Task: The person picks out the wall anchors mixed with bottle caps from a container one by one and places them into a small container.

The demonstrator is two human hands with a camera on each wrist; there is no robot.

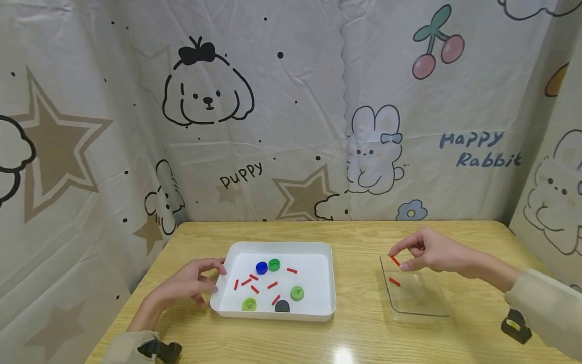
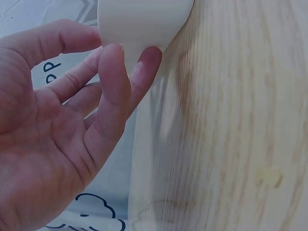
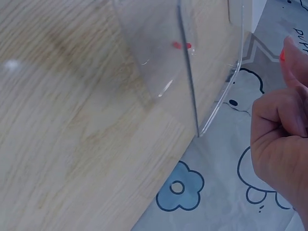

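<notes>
My left hand [image 1: 188,283] holds the left rim of a white tray [image 1: 313,316] between finger and thumb. Its other fingers hang loosely beside the tray wall, as the left wrist view shows. Inside the tray lie several short red sticks [image 1: 272,285], a blue cap [image 1: 261,268], a green cap [image 1: 274,265], two light green caps [image 1: 297,293] and a dark disc [image 1: 282,306] partly hidden by the front wall. Over a clear box [image 1: 420,314], my right hand [image 1: 432,253] pinches a red stick [image 1: 395,261]. Another red stick [image 1: 394,281] is in the box.
Both containers stand on a wooden table [image 1: 359,333], the tray left of the box. A patterned cloth [image 1: 291,126] hangs behind the table and along its sides.
</notes>
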